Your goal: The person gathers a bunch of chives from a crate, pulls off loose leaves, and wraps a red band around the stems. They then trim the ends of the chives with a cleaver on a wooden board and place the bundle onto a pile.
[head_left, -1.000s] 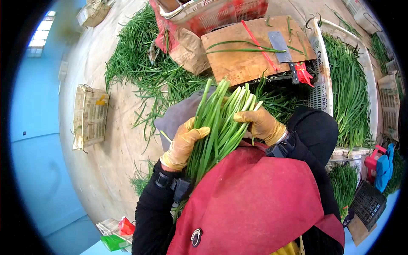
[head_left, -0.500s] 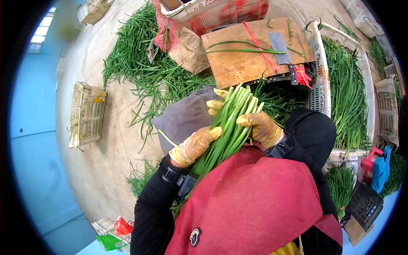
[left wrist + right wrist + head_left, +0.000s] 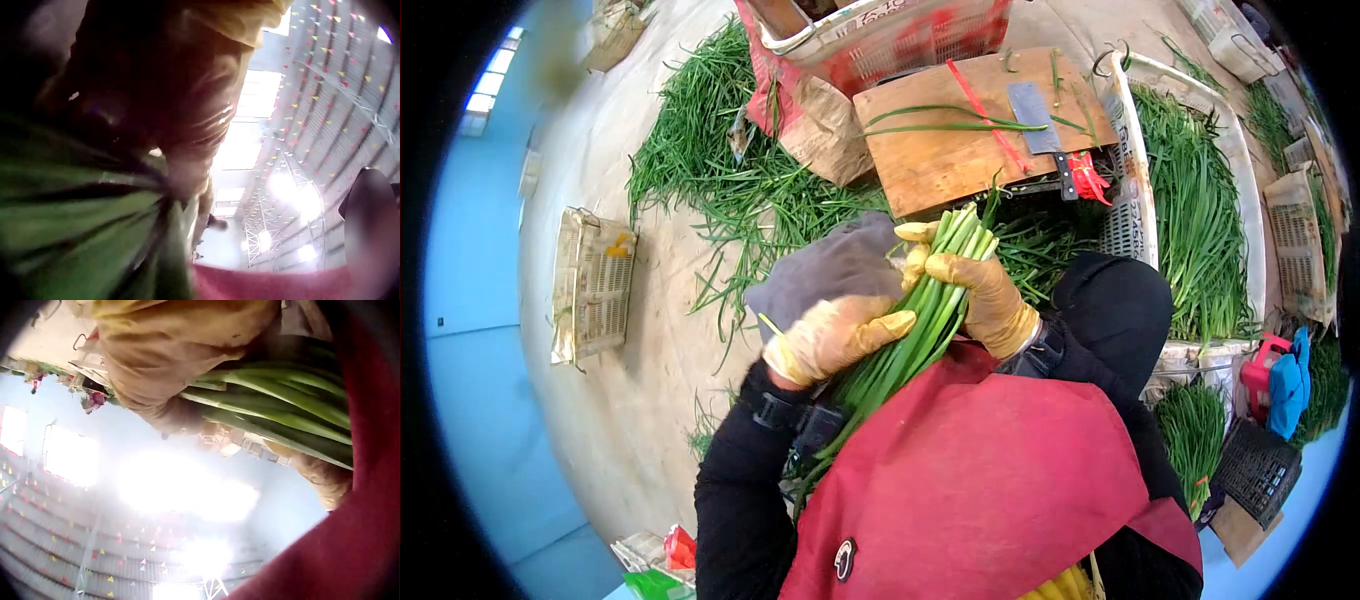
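Note:
A bunch of garlic chives (image 3: 915, 330) lies aslant above the apron, pale cut ends pointing up and away, leaves trailing down toward the left forearm. The right hand (image 3: 990, 300), in a yellowish glove, grips the bunch near those ends, thumb across the front and fingertips showing on the far side. Lower down, the gloved left hand (image 3: 835, 340) holds the bunch with its thumb laid over the stalks; its other fingers are hidden. In the right wrist view the stems (image 3: 281, 403) run out from under the glove. Dark blurred leaves (image 3: 81, 225) fill the lower left wrist view.
Ahead stands a wooden board (image 3: 930, 160) with a cleaver (image 3: 1035, 115), red ties (image 3: 1088, 178) and loose stalks. At right, a white crate (image 3: 1135, 150) holds more chives. A loose heap of chives (image 3: 700, 130) covers the floor ahead left; another crate (image 3: 593, 285) stands left.
The bunch's spread ends have come closer together. The right fingers now wrap round its far side, and the left hand has shifted lower along the stalks.

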